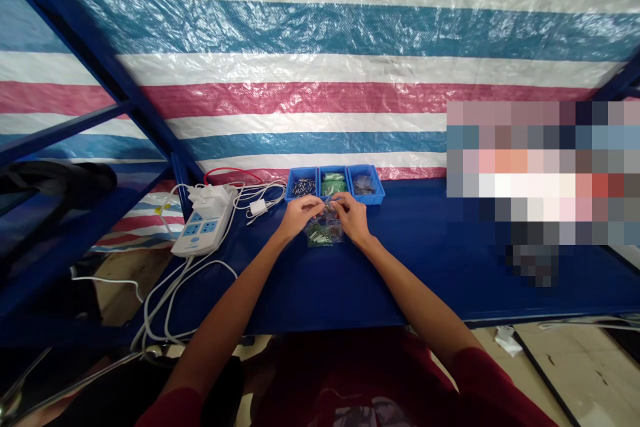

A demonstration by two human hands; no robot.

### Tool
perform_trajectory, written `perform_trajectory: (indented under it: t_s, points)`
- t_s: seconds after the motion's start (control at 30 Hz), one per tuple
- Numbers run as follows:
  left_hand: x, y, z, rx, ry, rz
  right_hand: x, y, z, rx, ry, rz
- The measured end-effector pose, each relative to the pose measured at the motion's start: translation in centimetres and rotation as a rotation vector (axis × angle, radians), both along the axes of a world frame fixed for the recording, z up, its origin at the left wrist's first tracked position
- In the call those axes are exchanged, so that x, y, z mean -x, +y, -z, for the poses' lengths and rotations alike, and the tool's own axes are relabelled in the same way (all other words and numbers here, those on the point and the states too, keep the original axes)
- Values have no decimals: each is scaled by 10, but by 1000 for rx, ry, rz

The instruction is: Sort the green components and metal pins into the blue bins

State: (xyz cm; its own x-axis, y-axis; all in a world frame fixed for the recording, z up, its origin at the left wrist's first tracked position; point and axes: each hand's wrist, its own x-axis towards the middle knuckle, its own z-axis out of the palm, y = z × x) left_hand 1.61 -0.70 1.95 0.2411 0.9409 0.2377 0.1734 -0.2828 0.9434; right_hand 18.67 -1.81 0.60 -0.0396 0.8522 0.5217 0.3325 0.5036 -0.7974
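The fingers of the left hand [299, 215] and right hand [353, 219] are pinching a little clear bag [329, 219], green bits [320, 235] are already lying nearer than the fingertips, and more bits [303, 187] are sitting in blue boxes [371, 200] just past them.

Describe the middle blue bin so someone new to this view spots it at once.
Start at the blue table and go to its far edge, by the striped sheet. Just beyond the left hand and right hand is a row of three blue bins. The middle bin has green contents; its neighbours hold dark, thin pieces and greyish contents.
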Motion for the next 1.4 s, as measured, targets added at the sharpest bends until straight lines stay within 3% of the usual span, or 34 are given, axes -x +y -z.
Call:
perform_trajectory:
  t_s: [0.13, 0.33, 0.5, 0.7, 1.1, 1.3, 1.4]
  points:
    - [-2, -1, -3, 77, -85, 51, -1, -1, -1, 37, 112, -72]
    - [0, 3, 0, 93, -203, -23, -3, 0, 0, -10, 40, -131]
    - [2, 2, -3, 132, -230, 15, -2, 1, -2, -138, -73, -47]
    - [-1, -1, -4, -144, 51, -37, -2, -1, -6, -48, -94, -40]
    - [-3, 1, -1, 37, -120, -3, 3, -2, 2, 87, 107, -86]
    - [-1, 3, 2, 83, -208, -4, -2, -4, -2, -145, -83, -54]
    - [0, 1, 1, 83, -251, -19, -3, -2, -1, -181, -141, -41]
